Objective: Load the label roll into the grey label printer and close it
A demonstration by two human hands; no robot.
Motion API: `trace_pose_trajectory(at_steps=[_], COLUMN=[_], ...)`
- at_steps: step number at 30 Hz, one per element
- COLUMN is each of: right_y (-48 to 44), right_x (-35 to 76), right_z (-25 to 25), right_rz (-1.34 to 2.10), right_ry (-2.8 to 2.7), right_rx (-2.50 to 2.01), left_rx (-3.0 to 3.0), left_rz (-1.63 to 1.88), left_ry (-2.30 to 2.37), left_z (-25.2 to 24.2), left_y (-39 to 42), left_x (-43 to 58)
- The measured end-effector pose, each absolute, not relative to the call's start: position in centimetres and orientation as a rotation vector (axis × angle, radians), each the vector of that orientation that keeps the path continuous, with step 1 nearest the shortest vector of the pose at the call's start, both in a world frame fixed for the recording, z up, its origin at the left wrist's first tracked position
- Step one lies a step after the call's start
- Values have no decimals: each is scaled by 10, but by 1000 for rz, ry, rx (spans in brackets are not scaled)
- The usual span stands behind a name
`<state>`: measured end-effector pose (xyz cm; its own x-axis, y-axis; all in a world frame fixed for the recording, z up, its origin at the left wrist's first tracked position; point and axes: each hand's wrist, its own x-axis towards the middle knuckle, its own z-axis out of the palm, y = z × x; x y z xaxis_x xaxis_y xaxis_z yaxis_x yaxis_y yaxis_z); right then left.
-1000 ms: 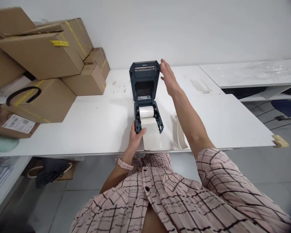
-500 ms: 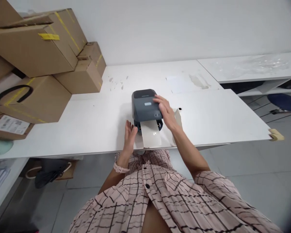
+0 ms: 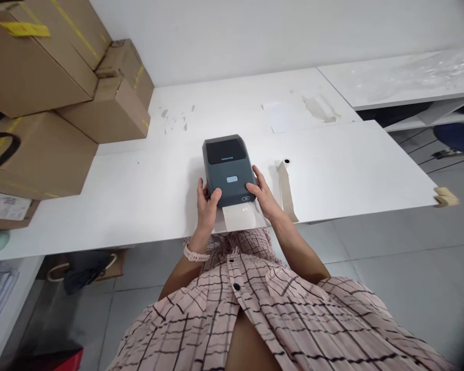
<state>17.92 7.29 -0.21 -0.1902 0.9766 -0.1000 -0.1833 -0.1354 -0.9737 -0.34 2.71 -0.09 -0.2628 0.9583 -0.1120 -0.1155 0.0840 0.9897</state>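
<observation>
A dark grey-blue label printer [image 3: 229, 172] sits on the white table in front of me, its lid down. A strip of white label paper [image 3: 239, 217] comes out of its front and reaches the table edge. My left hand [image 3: 206, 208] grips the printer's front left corner, thumb on top and fingers along the side. On the opposite corner, my right hand [image 3: 266, 198] has its thumb on the lid and its fingers against the side. To the right lies a small paper roll [image 3: 286, 188], partly unrolled towards the table's front edge.
Cardboard boxes [image 3: 54, 149] are stacked on the left of the white table [image 3: 332, 170]. A white sheet [image 3: 276, 116] and a torn patch [image 3: 320, 108] lie at the back. Yellowish padding [image 3: 445, 196] covers the right corner; a blue stool [image 3: 458, 138] stands beyond it.
The printer's lid, raised at the front before, has come down. My right hand has moved from the lid's top to the front right corner, and my left hand has closed on the left corner.
</observation>
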Motion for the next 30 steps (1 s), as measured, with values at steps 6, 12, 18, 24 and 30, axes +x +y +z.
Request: trace_pose_trajectory(at_steps=[6, 12, 18, 24, 30], right_y=[77, 75, 74, 73, 64], right_x=[179, 177, 172, 172, 177], right_z=[-16, -14, -15, -15, 24], right_rz=[1414, 1428, 1383, 1264, 350], right_ry=[-1170, -1138, -1121, -1242, -1837], right_rx=[-1030, -1030, -1024, -1077, -1050], left_rx=[1020, 1094, 893, 811, 974], left_rz=[1479, 1513, 935, 929, 833], left_ry=[1368, 1632, 1406, 1149, 1293], left_z=[-6, 2, 10, 30, 9], left_y=[33, 2, -34, -23, -32], left_x=[-1, -5, 12, 20, 6])
